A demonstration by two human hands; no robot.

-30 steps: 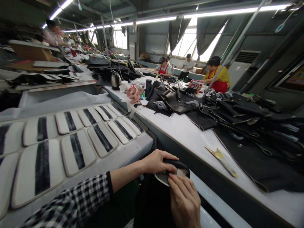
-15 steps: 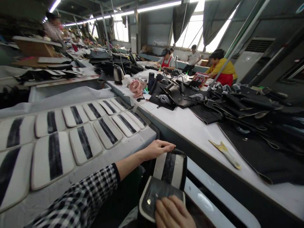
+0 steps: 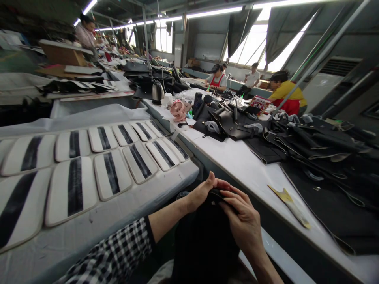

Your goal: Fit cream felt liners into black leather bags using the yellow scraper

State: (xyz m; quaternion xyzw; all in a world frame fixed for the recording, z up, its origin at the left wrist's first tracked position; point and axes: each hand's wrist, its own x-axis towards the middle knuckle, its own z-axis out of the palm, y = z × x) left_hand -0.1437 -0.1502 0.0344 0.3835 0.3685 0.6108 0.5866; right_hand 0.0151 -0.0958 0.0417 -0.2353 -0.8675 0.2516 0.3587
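Observation:
My left hand (image 3: 203, 192) and my right hand (image 3: 243, 221) meet low in the gap between two tables, both gripping the top edge of a black leather piece (image 3: 205, 240) that hangs down in front of me. Its black side faces me and hides the lower part. My left sleeve is black-and-white check. On the grey table to the left lie two rows of white panels with black stripes (image 3: 111, 171), several in each row.
The white table (image 3: 237, 161) on the right holds a heap of black leather parts (image 3: 319, 146), a yellow paper scrap (image 3: 288, 201), a pink fan (image 3: 177, 109) and a kettle (image 3: 156, 91). Several people work at far tables, one in yellow (image 3: 286, 94).
The piece showed its white striped inner face half a second ago; now only its black side shows. My right hand rose from the lower edge to the top edge beside my left.

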